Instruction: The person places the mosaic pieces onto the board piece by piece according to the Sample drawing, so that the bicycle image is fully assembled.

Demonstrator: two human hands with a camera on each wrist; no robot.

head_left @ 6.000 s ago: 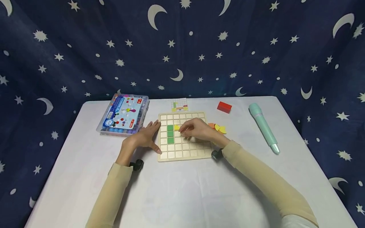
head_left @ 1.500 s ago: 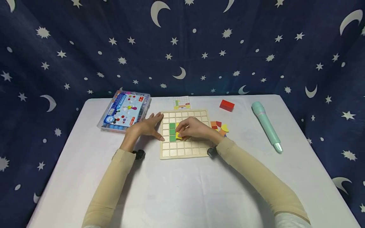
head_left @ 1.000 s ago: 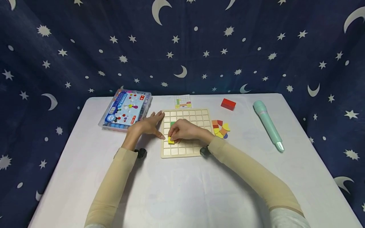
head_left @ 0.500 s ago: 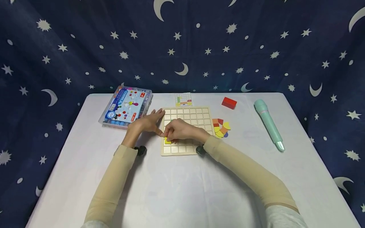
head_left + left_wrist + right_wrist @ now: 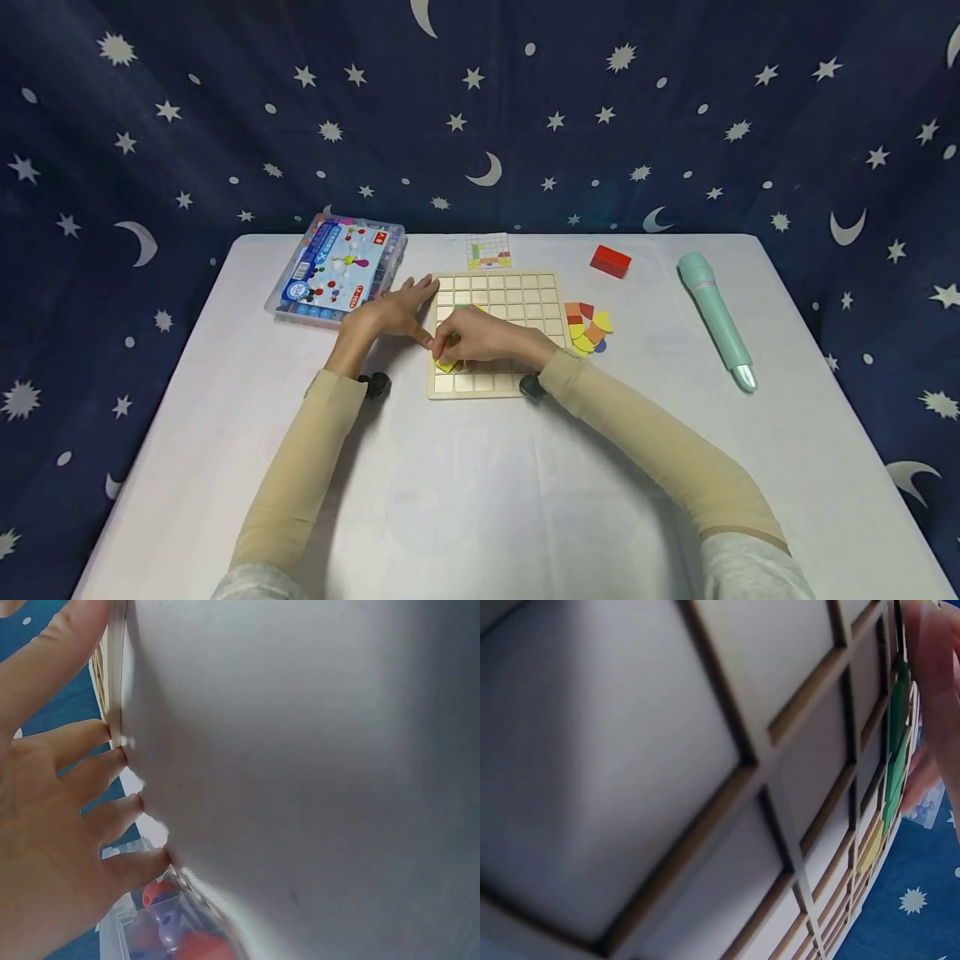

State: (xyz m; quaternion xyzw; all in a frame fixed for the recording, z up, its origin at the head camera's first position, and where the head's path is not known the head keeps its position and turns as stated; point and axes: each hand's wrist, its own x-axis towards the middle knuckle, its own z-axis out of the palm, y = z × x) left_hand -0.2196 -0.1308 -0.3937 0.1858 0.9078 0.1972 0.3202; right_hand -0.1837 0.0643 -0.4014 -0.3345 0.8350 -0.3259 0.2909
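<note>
My left hand [image 5: 393, 312] lies at the left edge of a wooden grid board [image 5: 517, 287]. In the left wrist view, its fingers are spread and extended, their tips touching the board's side and the table. A yellow tile [image 5: 446, 366] is pinched between thumb and fingers of my right hand [image 5: 487, 337], over the lower left squares of the board; it looks tilted. Green tiles [image 5: 894, 776] in a row and a yellow tile [image 5: 871, 849] sit in the grid in the right wrist view. From the head, my right hand hides most of them.
A small pattern card [image 5: 488, 250] lies behind the board. Loose coloured pieces [image 5: 588, 329] are piled at its right. Farther out are a red block [image 5: 611, 261] and a mint-green microphone-like stick [image 5: 717, 321]. A clear box of beads [image 5: 337, 268] stands beyond my left hand.
My right hand has carried a yellow tile leftward and towards the near side, from beside the green tiles to the left column. The tile has turned slightly. My left hand stays at the board's edge.
</note>
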